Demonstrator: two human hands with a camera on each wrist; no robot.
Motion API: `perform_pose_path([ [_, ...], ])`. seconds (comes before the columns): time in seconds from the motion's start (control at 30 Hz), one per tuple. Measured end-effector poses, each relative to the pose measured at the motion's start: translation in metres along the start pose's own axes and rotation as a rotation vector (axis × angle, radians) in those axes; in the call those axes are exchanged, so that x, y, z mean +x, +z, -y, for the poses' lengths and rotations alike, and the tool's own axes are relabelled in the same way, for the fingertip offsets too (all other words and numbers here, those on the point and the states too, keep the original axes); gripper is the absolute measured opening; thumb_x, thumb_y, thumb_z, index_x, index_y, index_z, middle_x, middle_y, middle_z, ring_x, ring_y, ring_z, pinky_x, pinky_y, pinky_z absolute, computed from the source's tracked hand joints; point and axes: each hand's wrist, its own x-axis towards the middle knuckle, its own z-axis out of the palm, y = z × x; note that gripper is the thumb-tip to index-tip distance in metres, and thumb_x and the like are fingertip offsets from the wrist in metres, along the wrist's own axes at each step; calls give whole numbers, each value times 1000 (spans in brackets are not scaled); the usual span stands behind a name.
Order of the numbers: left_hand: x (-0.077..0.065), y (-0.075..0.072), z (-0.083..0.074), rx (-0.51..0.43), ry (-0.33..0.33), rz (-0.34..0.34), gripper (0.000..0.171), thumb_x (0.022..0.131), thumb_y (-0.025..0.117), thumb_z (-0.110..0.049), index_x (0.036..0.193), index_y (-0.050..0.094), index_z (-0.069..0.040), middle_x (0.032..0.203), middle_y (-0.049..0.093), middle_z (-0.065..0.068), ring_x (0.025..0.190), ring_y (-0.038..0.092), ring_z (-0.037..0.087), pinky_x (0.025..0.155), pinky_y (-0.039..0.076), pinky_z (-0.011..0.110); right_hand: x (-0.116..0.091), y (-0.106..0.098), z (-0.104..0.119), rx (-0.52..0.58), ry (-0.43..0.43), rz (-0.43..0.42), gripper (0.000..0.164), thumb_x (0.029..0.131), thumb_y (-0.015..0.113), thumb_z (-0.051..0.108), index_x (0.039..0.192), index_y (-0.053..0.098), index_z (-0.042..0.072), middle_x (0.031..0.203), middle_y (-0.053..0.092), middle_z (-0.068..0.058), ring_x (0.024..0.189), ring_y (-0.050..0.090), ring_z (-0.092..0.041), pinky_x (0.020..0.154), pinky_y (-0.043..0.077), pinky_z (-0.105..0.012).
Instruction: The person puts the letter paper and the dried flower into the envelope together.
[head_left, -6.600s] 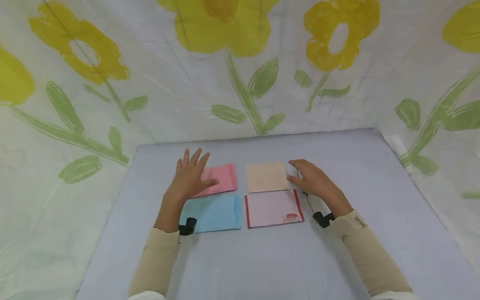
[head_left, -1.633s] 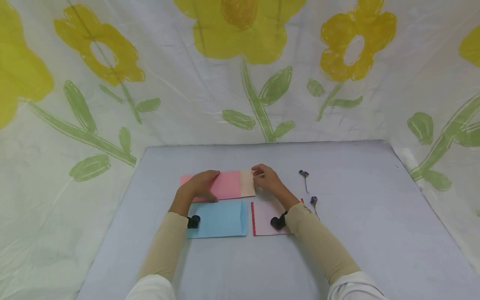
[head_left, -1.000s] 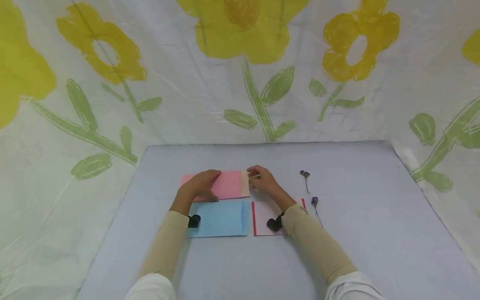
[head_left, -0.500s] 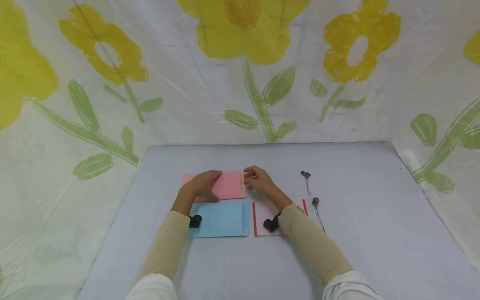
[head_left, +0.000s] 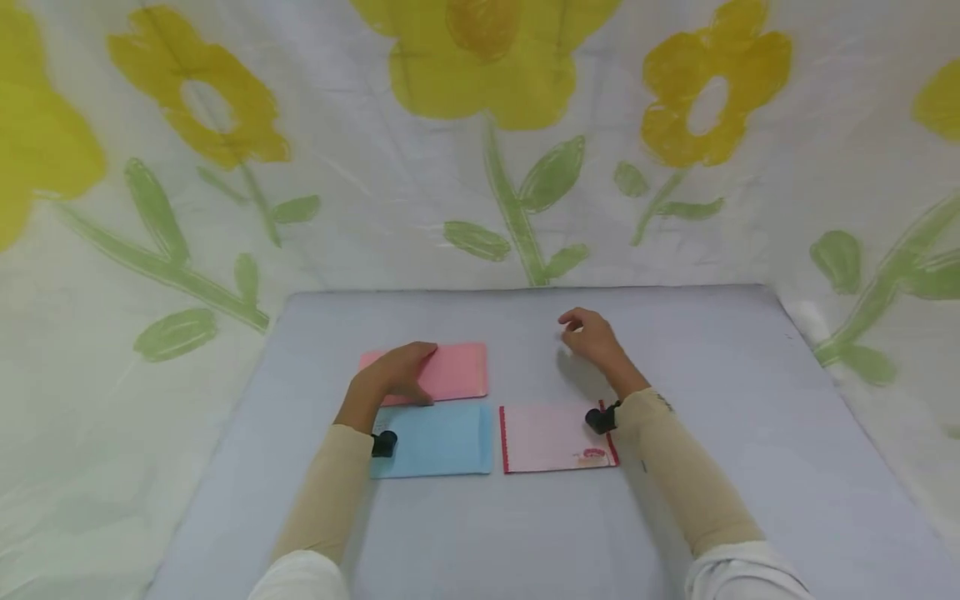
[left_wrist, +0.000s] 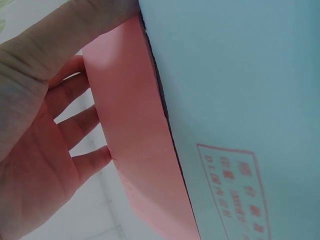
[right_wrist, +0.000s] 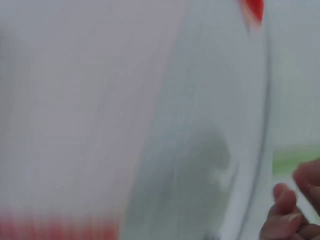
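Observation:
My left hand (head_left: pixel 393 375) spans the pink envelope (head_left: pixel 459 371) in the head view, thumb at its near edge and fingers at its far edge. In the left wrist view the fingertips touch the side of the envelope. The cream card from the earlier frames no longer shows apart from the envelope. My right hand (head_left: pixel 594 335) is in the air to the right, over the grey table, its fingers loosely bent with nothing visible between them. The right wrist view is blurred and shows only some fingertips (right_wrist: pixel 287 212) at the lower right.
A blue envelope (head_left: pixel 442 442) lies just in front of the pink one. To its right is a pale pink envelope with red edges (head_left: pixel 547 437), partly under the right wrist. The right arm mostly covers the two dried flowers. A flower-printed curtain (head_left: pixel 360 208) rises behind the table.
The cream card has slid left into the pink envelope, pushed by the right hand. The right hand has then let go and moved off to the right; the left hand stays on the envelope.

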Motion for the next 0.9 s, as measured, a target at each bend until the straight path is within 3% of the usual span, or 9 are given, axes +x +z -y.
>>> perform_pose_path([
  [0.13,-4,-1,4,-6,8,-15,96,77,89,-23,154,36,-2,155,40,16,142,35,35,116,31,50,-7,-32,-16,-240,68,48,33,91,62,11,119,61,-7,119,59,-29,107,56,-42,88,49,-51],
  [0.27,-4,1,4,-24,8,-22,95,76,90,-22,153,38,-2,154,41,16,141,36,35,115,32,50,-13,-39,-30,-297,87,128,33,89,65,9,117,62,-7,122,59,-30,108,56,-42,89,49,-52],
  [0.43,-1,4,3,-9,30,-21,95,77,89,-24,153,38,-1,155,40,16,143,34,36,115,31,50,-18,-32,-39,-251,72,96,18,84,64,0,100,65,-5,97,63,-20,86,57,-33,74,51,-45],
  [0.53,-1,3,3,19,25,-13,95,77,89,-24,153,37,0,155,40,17,143,34,36,116,30,49,-18,-29,-38,-216,85,89,11,85,65,0,96,63,-3,92,62,-16,82,57,-28,68,50,-39],
  [0.73,-3,3,3,29,8,-3,95,77,88,-25,153,36,-1,155,39,17,143,33,36,116,30,50,-19,-34,-31,-63,117,99,22,91,64,6,110,59,-4,102,61,-19,82,61,-26,68,55,-35],
  [0.9,-4,3,0,1,17,-18,95,77,88,-24,153,37,-1,155,39,16,143,33,36,116,30,50,-19,-40,-23,146,98,80,35,94,62,5,124,57,-11,99,64,-18,80,64,-24,69,58,-31],
])
